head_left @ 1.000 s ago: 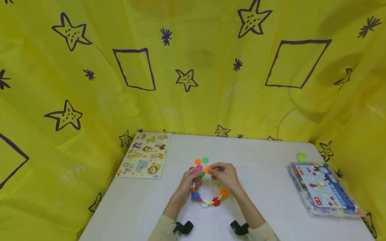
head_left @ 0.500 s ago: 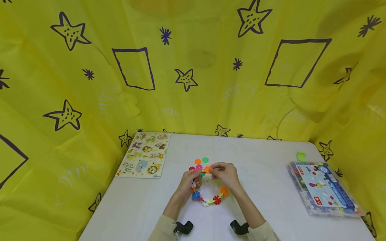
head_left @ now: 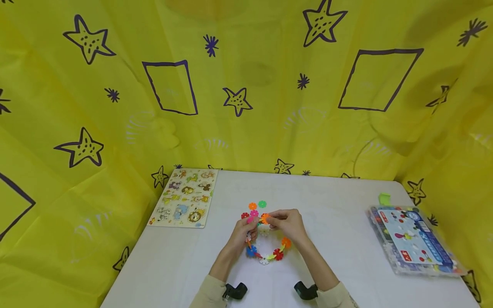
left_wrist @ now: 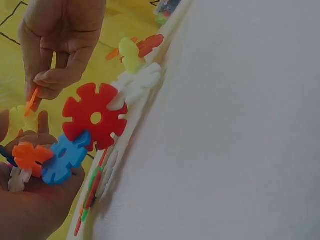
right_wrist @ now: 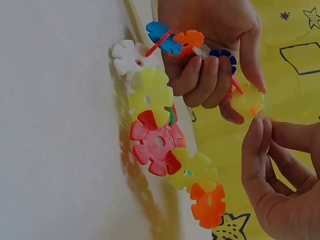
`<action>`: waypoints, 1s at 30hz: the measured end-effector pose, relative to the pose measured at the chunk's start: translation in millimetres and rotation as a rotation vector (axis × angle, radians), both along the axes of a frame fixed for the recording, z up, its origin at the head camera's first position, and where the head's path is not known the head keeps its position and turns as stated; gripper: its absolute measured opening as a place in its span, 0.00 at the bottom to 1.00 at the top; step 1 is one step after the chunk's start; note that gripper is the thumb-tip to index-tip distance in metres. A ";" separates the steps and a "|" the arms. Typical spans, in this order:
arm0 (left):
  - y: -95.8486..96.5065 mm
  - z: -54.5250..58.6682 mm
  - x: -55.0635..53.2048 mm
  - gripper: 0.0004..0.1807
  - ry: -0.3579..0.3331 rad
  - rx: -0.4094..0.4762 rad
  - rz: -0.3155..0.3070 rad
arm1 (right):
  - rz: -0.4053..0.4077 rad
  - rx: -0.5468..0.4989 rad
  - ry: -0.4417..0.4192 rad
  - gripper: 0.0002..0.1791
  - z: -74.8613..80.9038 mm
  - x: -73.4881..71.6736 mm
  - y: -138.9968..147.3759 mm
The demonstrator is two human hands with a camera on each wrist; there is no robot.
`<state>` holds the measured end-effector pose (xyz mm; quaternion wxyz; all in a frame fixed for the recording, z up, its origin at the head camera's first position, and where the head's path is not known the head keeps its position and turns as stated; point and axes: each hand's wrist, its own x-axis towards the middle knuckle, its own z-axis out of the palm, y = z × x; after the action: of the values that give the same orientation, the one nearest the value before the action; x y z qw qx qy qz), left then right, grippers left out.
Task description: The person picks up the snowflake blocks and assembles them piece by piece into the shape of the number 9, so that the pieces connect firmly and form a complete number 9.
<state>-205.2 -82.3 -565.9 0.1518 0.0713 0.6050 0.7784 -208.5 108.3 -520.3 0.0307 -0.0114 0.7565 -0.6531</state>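
Observation:
My left hand (head_left: 240,237) grips one end of a chain of colourful slotted snowflake discs, with a yellow disc (right_wrist: 246,101) between its thumb and fingers. The chain curves below the hands through a blue disc (left_wrist: 64,159), a red disc (right_wrist: 157,142) and a white disc (head_left: 264,261). At its free end hangs an orange disc (right_wrist: 208,206). My right hand (head_left: 290,224) pinches a separate orange disc (left_wrist: 32,101) between thumb and fingertips, right at the edge of the yellow one. Fingers hide most of that orange disc in the right wrist view.
Loose discs lie just beyond the hands, among them an orange disc (head_left: 252,206) and a green disc (head_left: 262,204). An animal puzzle board (head_left: 185,199) lies at the back left. At the right is a clear plastic case (head_left: 416,241), with a small green piece (head_left: 384,199) behind it.
The hanging chain has swung slightly to the right. My right hand has shifted a little with the orange disc, and both hands keep their hold.

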 end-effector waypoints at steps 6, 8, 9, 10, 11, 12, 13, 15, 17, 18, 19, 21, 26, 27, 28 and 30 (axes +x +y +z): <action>-1.0 1.6 2.2 0.19 0.009 -0.009 0.015 | 0.026 -0.035 -0.008 0.07 -2.9 -1.1 -1.2; -1.1 2.2 1.5 0.20 0.000 -0.009 0.029 | 0.029 -0.050 0.004 0.08 -4.2 -1.9 -0.9; -1.1 2.5 0.9 0.20 0.003 -0.016 0.041 | 0.031 -0.055 0.016 0.08 -4.9 -2.3 -1.0; -1.4 2.6 0.2 0.20 0.006 -0.027 0.058 | 0.028 -0.055 0.034 0.08 -5.9 -2.7 -1.2; -1.8 2.5 -0.5 0.20 0.014 -0.041 0.075 | 0.025 -0.046 0.057 0.09 -7.0 -2.8 -1.8; -2.3 2.3 -1.0 0.21 0.023 -0.061 0.092 | 0.016 -0.025 0.080 0.09 -8.3 -2.9 -2.6; -3.0 2.2 -1.5 0.21 0.033 -0.084 0.110 | 0.006 0.018 0.104 0.09 -9.5 -2.8 -3.6; -4.4 2.0 -2.3 0.24 0.056 -0.122 0.134 | -0.013 0.170 0.160 0.08 -13.3 -2.1 -6.2; -5.2 2.7 -2.7 0.26 0.069 -0.141 0.142 | -0.019 0.340 0.190 0.06 -17.5 -1.0 -8.8; -5.3 3.1 -2.9 0.26 0.068 -0.144 0.147 | -0.016 0.421 0.200 0.05 -19.5 -0.4 -10.0; -5.2 3.7 -2.9 0.26 0.070 -0.147 0.155 | -0.003 0.504 0.218 0.06 -21.4 0.2 -11.3; -5.0 4.2 -3.1 0.26 0.059 -0.150 0.170 | 0.035 0.605 0.228 0.09 -24.9 1.3 -13.8; -4.0 4.2 -4.3 0.23 0.039 -0.146 0.219 | 0.107 0.736 0.242 0.12 -27.9 1.4 -18.3; -3.8 3.9 -4.5 0.21 0.041 -0.145 0.225 | 0.115 0.748 0.242 0.12 -27.9 0.7 -18.6; -3.8 3.7 -4.8 0.20 0.047 -0.143 0.229 | 0.120 0.754 0.237 0.11 -27.7 0.1 -18.7; -3.9 3.0 -5.1 0.17 0.057 -0.135 0.237 | 0.127 0.753 0.229 0.11 -27.3 -1.3 -18.3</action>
<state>-210.4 -86.2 -562.9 0.0461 0.0113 0.6641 0.7461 -209.8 90.0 -547.6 -0.0115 -0.1188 0.9394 -0.3214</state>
